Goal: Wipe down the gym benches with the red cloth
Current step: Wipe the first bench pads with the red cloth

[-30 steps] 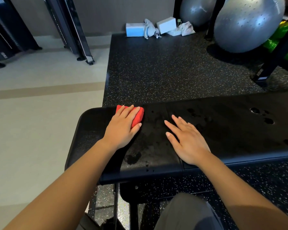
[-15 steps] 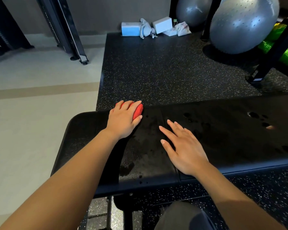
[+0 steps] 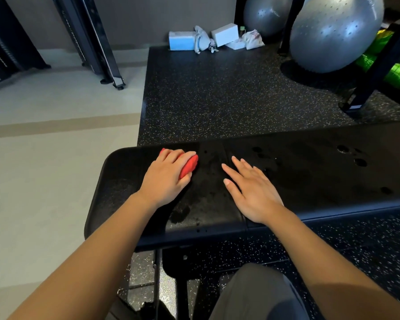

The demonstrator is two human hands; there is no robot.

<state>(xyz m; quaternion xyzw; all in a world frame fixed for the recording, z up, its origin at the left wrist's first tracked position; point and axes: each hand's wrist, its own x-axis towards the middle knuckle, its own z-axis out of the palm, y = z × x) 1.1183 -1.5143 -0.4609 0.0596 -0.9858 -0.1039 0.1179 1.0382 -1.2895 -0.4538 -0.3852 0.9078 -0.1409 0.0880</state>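
A black padded gym bench (image 3: 310, 172) runs across the view from left to right, with wet patches and droplets on its surface. My left hand (image 3: 165, 179) presses a bunched red cloth (image 3: 190, 166) onto the bench near its far edge, close to the rounded left end. Most of the cloth is hidden under my fingers. My right hand (image 3: 252, 190) lies flat on the bench, palm down and fingers spread, a hand's width to the right of the cloth.
Speckled black rubber matting (image 3: 217, 95) lies beyond the bench, pale floor (image 3: 44, 169) to the left. Two grey exercise balls (image 3: 333, 33) and a black rack leg (image 3: 367, 86) stand at the back right. Boxes and bags (image 3: 208, 39) sit by the wall. Machine frames (image 3: 90, 42) stand back left.
My left hand has bunched the cloth tighter and slid it slightly toward the bench's far edge. My right hand has stayed flat on the bench.
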